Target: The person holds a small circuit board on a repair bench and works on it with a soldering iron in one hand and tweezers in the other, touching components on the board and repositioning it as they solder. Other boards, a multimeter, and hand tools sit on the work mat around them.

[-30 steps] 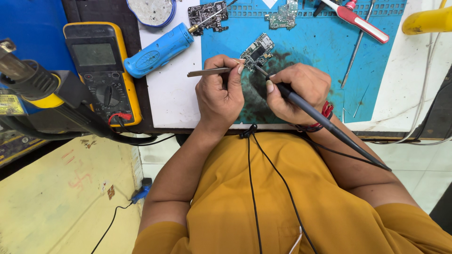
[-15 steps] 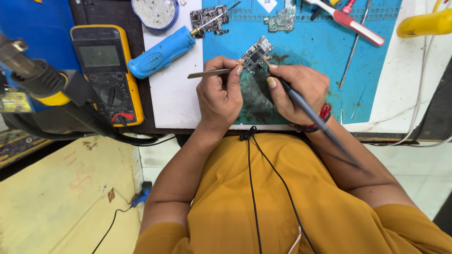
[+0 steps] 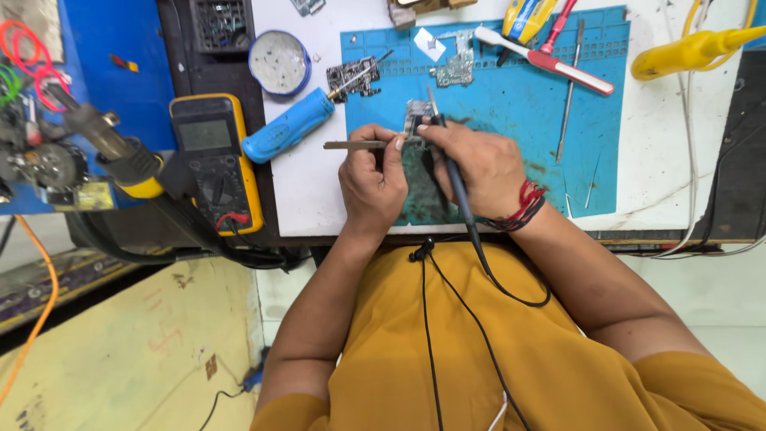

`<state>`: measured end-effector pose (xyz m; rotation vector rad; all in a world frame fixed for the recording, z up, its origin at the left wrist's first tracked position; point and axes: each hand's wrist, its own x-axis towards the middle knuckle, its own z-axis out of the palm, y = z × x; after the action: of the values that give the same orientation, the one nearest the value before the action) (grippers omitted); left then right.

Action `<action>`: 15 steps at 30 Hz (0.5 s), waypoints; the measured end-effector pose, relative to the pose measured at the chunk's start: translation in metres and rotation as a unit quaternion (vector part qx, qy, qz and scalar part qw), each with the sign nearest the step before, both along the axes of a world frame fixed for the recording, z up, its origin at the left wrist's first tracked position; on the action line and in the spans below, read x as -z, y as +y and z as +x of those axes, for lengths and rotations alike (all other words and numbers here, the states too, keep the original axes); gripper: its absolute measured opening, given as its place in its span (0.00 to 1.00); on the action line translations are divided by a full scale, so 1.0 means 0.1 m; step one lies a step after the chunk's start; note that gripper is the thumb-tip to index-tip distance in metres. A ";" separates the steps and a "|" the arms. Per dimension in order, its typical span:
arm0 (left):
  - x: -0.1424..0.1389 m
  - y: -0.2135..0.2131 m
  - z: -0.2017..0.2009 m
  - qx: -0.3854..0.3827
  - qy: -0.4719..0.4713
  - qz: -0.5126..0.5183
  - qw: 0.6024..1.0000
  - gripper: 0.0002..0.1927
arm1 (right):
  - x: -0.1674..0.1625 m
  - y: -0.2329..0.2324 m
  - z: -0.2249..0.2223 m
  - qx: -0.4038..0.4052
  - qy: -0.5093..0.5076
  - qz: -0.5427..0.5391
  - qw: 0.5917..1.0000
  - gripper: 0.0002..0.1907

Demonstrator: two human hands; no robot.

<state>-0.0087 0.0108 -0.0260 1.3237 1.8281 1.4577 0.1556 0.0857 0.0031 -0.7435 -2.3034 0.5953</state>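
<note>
Evidently mid-repair, your left hand [image 3: 373,179] fingers pinched slim metal tweezers [image 3: 355,145], your right hand [image 3: 479,164] gripped a black corded soldering iron [image 3: 456,187] on the small green circuit board [image 3: 416,116]; joint unfinished.

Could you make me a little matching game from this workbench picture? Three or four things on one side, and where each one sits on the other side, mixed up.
Things:
1. tweezers
2. soldering iron
3. multimeter
4. round tin

Places:
A. on the dark strip left of the white table top, yellow-edged case
B. in the right hand, tip at the small circuit board
C. near the table's far edge, above the blue-handled tool
D. in the left hand, pointing sideways

Pairs: 1-D, 2-B, 3-A, 4-C
</note>
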 end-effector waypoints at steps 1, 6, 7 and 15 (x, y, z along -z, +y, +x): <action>0.00 0.00 -0.01 0.001 0.009 -0.003 1.000 0.07 | 0.01 0.01 0.00 -0.014 0.001 -0.006 1.000 0.23; -0.01 -0.01 -0.01 0.002 0.008 -0.021 1.000 0.08 | 0.03 0.03 0.00 -0.021 -0.026 -0.026 0.999 0.25; -0.01 0.00 -0.01 0.003 0.009 -0.021 1.000 0.08 | 0.03 0.03 0.00 -0.023 -0.032 -0.034 0.999 0.25; 0.06 -0.01 -0.03 0.015 -0.057 0.016 0.998 0.07 | 0.01 0.02 0.06 0.016 0.061 -0.058 0.996 0.18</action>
<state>-0.0118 0.0098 -0.0324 1.2508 1.7133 1.5201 0.1612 0.0874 0.0023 -0.7757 -2.1550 0.7437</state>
